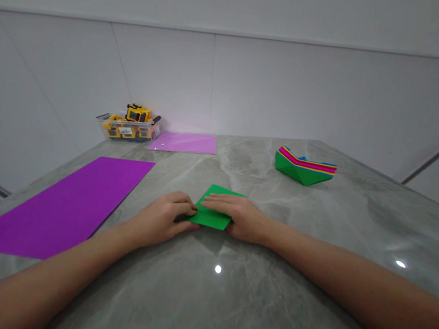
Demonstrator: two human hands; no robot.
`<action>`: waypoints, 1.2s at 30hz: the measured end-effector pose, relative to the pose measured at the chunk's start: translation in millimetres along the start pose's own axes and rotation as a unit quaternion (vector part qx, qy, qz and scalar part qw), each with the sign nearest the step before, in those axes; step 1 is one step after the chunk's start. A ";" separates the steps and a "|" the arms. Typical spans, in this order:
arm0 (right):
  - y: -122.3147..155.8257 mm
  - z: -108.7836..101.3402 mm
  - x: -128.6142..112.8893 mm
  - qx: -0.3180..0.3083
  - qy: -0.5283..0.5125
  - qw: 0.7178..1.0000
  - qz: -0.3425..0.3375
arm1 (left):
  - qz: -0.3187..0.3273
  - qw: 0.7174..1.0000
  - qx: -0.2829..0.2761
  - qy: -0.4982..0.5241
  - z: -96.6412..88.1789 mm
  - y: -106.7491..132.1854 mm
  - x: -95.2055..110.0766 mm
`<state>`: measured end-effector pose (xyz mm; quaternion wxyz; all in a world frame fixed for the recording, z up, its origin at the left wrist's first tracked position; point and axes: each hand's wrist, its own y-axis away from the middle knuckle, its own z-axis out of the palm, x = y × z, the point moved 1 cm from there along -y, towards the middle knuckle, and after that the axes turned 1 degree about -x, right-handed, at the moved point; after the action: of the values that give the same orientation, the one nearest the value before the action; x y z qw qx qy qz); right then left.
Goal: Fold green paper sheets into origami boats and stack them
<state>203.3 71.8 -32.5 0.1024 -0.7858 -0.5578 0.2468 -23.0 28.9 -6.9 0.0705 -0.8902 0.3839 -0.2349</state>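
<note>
A small folded piece of green paper [211, 217] is between my hands at the middle of the table. My left hand [167, 214] pinches its left corner, with fingers bent over the edge and the thumb along the front. Across the top of the paper lie the fingers of my right hand [243, 217], while its thumb is tucked under the right edge, mostly hidden. Part of the paper's far edge shows beyond the right fingers. Farther back to the right stands a folded paper boat [301, 172], green below with pink, yellow and blue bands along its rim.
A large purple sheet [69, 206] lies to the left, close to my left forearm. Behind it are a lighter purple sheet [186, 142] and a clear plastic box [129, 130] with yellow toy vehicles [137, 113]. The grey marble-patterned table [260, 294] meets a white wall.
</note>
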 end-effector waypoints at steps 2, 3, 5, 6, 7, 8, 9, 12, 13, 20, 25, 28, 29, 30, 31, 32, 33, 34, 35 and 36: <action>-1.1 -1.4 -4.6 0.000 -0.014 0.999 -0.033 | -0.035 0.997 0.027 0.057 0.3 -1.0 2.5; -1.3 -3.0 -5.9 0.023 -0.018 0.999 -0.036 | -0.075 0.991 0.059 0.098 0.0 -1.7 3.3; -0.9 -7.5 -6.5 0.102 -0.008 0.995 -0.016 | -0.190 0.949 0.139 0.210 -0.7 -3.0 3.3; -0.2 -9.8 -6.1 0.137 0.005 0.991 -0.004 | -0.248 0.911 0.170 0.281 -0.4 -3.4 2.8; 0.5 -11.7 -5.8 0.159 0.022 0.987 0.000 | -0.296 0.865 0.182 0.362 0.5 -3.9 2.6; 1.1 -13.0 -5.8 0.164 0.041 0.986 -0.006 | -0.332 0.813 0.173 0.447 2.0 -4.4 2.8; 1.4 -13.7 -6.2 0.156 0.060 0.986 -0.019 | -0.351 0.760 0.153 0.526 3.8 -5.0 3.6; 0.7 -12.0 -9.5 0.102 0.102 0.987 -0.071 | -0.342 0.651 0.105 0.669 9.5 -5.8 8.0; 0.1 -10.7 -11.1 0.082 0.111 0.987 -0.087 | -0.330 0.642 0.099 0.685 11.3 -5.7 9.4; -3.8 -8.3 -19.5 -0.034 0.101 0.990 -0.087 | -0.268 0.658 0.069 0.700 18.9 -4.1 11.0; -1.9 -9.6 -15.8 -0.057 0.091 0.992 -0.062 | -0.189 0.666 0.035 0.721 20.1 -4.2 8.9; -0.2 -8.3 -11.8 -0.045 0.086 0.994 -0.058 | -0.150 0.668 0.017 0.728 19.8 -4.2 10.5; 0.0 -7.9 -10.8 -0.038 0.084 0.994 -0.056 | -0.142 0.667 0.014 0.731 19.3 -4.4 11.5; 0.1 -7.5 -9.9 -0.030 0.082 0.995 -0.053 | -0.137 0.666 0.011 0.734 18.4 -4.7 12.6; 0.0 -7.3 -9.3 -0.023 0.079 0.995 -0.052 | -0.133 0.663 0.008 0.737 17.3 -5.2 13.5; -0.2 -7.3 -8.9 -0.017 0.077 0.995 -0.053 | -0.131 0.658 0.008 0.741 16.1 -5.8 14.0; -0.5 -7.6 -8.6 -0.012 0.073 0.996 -0.055 | -0.131 0.653 0.009 0.746 14.8 -6.3 14.1; -0.7 -8.0 -8.4 -0.008 0.068 0.996 -0.057 | -0.133 0.645 0.012 0.752 13.5 -6.7 13.5; -0.8 -8.5 -8.2 -0.005 0.062 0.996 -0.060 | -0.139 0.636 0.015 0.758 12.3 -6.9 12.3; -0.7 -9.2 -7.9 -0.002 0.055 0.997 -0.062 | -0.149 0.626 0.019 0.765 11.2 -6.7 10.7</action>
<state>205.3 65.7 -22.1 0.1464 -0.7623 -0.5996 0.1948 -7.0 25.3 -10.8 -0.2676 -0.4337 0.1575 -0.8459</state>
